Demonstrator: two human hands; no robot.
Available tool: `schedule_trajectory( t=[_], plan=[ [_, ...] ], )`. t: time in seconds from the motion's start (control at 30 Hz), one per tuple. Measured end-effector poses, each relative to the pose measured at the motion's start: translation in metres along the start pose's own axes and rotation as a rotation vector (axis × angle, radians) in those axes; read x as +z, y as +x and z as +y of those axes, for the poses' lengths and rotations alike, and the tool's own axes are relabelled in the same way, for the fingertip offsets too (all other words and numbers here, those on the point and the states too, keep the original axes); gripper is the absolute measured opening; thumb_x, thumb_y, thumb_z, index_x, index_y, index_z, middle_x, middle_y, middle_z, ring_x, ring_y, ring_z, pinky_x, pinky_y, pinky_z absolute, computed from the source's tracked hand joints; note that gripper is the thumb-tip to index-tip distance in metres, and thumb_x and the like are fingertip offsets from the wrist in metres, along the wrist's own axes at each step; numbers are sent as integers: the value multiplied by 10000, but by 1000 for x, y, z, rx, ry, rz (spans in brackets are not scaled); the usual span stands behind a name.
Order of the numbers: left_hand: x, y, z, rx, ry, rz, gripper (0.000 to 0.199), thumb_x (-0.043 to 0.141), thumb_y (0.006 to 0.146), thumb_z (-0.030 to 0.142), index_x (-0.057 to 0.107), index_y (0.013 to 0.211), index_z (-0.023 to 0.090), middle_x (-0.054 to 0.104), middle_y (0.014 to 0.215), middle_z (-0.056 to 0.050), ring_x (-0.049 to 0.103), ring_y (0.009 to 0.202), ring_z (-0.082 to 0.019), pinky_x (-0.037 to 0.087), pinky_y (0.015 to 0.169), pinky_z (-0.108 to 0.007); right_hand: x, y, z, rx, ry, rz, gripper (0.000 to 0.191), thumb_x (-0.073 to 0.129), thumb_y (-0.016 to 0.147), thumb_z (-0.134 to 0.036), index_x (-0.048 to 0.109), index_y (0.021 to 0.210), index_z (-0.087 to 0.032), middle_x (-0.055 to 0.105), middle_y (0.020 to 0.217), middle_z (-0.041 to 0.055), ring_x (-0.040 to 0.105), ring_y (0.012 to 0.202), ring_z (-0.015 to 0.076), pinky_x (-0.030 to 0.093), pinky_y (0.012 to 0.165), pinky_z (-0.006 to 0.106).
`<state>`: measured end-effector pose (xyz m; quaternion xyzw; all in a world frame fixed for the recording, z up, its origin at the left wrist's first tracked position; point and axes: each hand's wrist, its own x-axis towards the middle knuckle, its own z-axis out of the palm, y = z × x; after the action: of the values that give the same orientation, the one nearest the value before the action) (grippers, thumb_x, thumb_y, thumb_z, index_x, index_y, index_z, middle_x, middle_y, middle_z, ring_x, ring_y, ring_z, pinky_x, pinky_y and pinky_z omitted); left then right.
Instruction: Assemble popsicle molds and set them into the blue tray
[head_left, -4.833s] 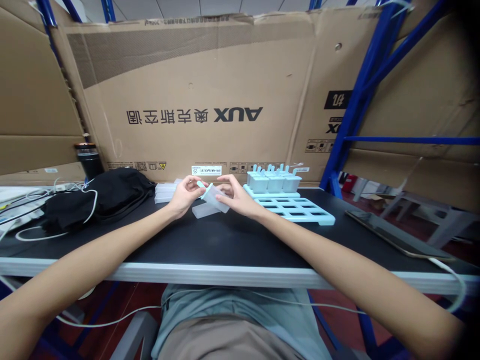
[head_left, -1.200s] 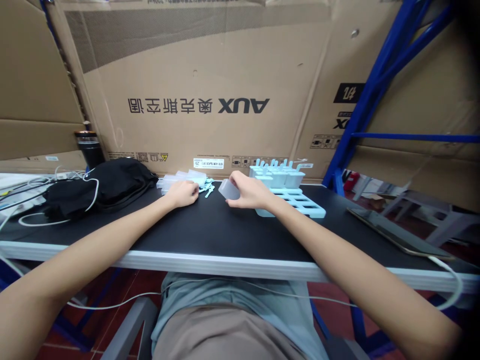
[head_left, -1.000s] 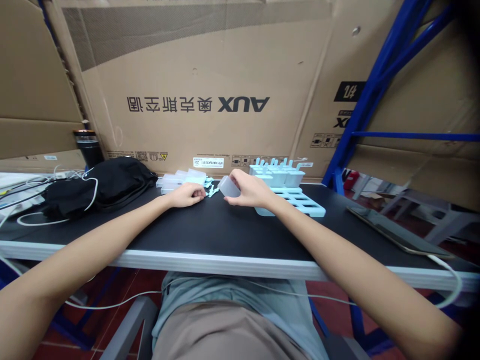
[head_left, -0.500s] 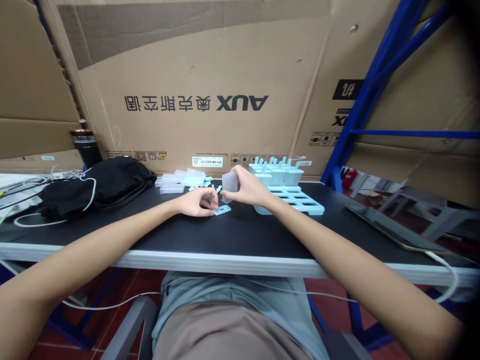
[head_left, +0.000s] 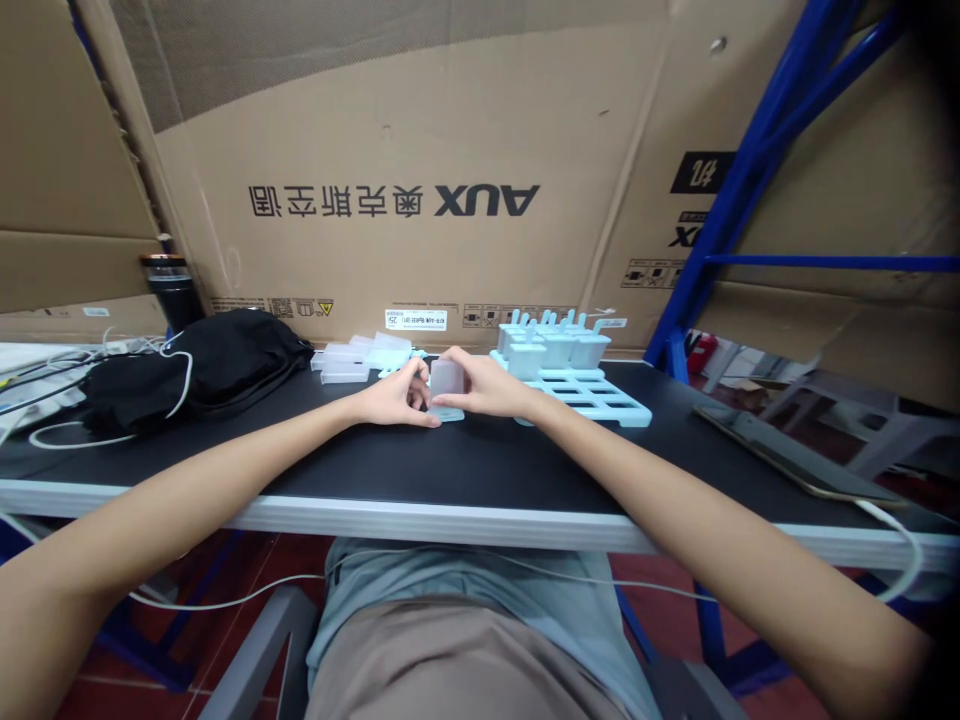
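My right hand (head_left: 487,386) grips a translucent popsicle mould cup (head_left: 448,378) between thumb and fingers, held upright over a flat light blue lid piece (head_left: 450,413) on the black table. From the other side my left hand (head_left: 397,393) curls in, its fingertips at the cup's left edge and the lid; its grip is partly hidden. Behind my left hand lie loose translucent cups (head_left: 345,362) and light blue pieces (head_left: 390,355). To the right, filled moulds with light blue sticks (head_left: 555,345) stand in the back of a light blue rack (head_left: 600,393).
A black bag (head_left: 202,375) with white cables lies at the left, a dark bottle (head_left: 174,293) behind it. On the right rests a tablet (head_left: 780,455) with a cable. Cardboard (head_left: 390,120) walls the back; a blue metal frame (head_left: 720,200) rises at right.
My right hand has moved the cup left and down onto the lid piece. My left hand has shifted slightly so that its fingers meet the cup's edge.
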<state>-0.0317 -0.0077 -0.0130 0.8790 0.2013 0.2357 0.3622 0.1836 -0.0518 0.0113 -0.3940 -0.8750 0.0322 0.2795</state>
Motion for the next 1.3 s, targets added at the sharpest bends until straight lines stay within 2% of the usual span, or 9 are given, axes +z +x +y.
schedule_trajectory(
  t=[0.37, 0.5, 0.6, 0.73, 0.9, 0.97, 1.07, 1.17, 1.3],
  plan=[
    [-2, 1, -7, 12, 55, 11, 548, 777, 702, 384, 412, 1065, 195, 544, 757, 35, 547, 626, -113, 420, 560, -246, -5, -3, -7, -75, -43, -31, 636, 606, 818, -444, 374, 1361, -206, 664, 991, 56, 592, 686, 170, 438, 657, 289],
    [-3, 2, -7, 14, 50, 5, 518, 784, 695, 392, 448, 1032, 189, 558, 770, 24, 554, 635, -114, 432, 589, -259, -7, -4, -6, -52, -47, -121, 608, 589, 819, -404, 368, 1362, -242, 666, 1011, 43, 595, 671, 167, 438, 637, 286],
    [-4, 2, -8, 8, 70, 16, 529, 797, 677, 404, 475, 1037, 187, 570, 773, 20, 559, 645, -116, 438, 616, -267, -10, -3, -5, -71, -43, -176, 631, 593, 806, -359, 341, 1368, -228, 661, 874, 18, 588, 644, 171, 430, 613, 280],
    [-4, 3, -11, -20, 51, 20, 571, 806, 665, 401, 483, 1084, 185, 578, 746, 24, 556, 631, -117, 439, 619, -270, -11, -2, -5, -127, -80, -204, 596, 601, 783, -304, 360, 1320, -214, 624, 786, 3, 579, 635, 168, 415, 606, 271],
    [-6, 1, -8, -34, 49, -1, 519, 810, 652, 395, 511, 1019, 181, 583, 747, 20, 562, 664, -124, 430, 629, -262, -9, 1, -7, -77, -83, -207, 596, 612, 772, -319, 345, 1295, -219, 623, 815, 23, 576, 658, 174, 406, 593, 271],
    [-8, 1, -7, -38, -6, -25, 415, 757, 702, 383, 530, 984, 179, 589, 786, 7, 570, 708, -128, 426, 635, -251, -10, 2, -7, -44, -90, -221, 597, 612, 775, -336, 339, 1297, -236, 625, 810, 22, 575, 663, 177, 397, 581, 267],
    [-12, 5, -9, -155, -60, 81, 277, 573, 821, 373, 560, 1017, 177, 608, 865, -26, 581, 748, -137, 426, 618, -243, -13, 3, -3, 13, -190, -219, 601, 611, 776, -352, 346, 1307, -255, 631, 798, 26, 580, 671, 192, 371, 573, 266],
    [-13, 16, -16, -264, 155, 187, 333, 530, 838, 370, 606, 1107, 189, 629, 1026, -61, 605, 857, -173, 475, 713, -281, -17, 1, 4, 95, -324, -184, 607, 602, 773, -359, 357, 1318, -250, 653, 841, 52, 600, 708, 221, 361, 593, 282],
    [-6, 34, -23, -187, 582, 173, 319, 560, 832, 370, 667, 1068, 185, 591, 1201, -97, 564, 1104, -264, 421, 989, -380, -19, -4, 9, 162, -435, -118, 585, 589, 773, -381, 382, 1299, -231, 623, 1099, 120, 625, 866, 267, 373, 624, 296]
  ],
)
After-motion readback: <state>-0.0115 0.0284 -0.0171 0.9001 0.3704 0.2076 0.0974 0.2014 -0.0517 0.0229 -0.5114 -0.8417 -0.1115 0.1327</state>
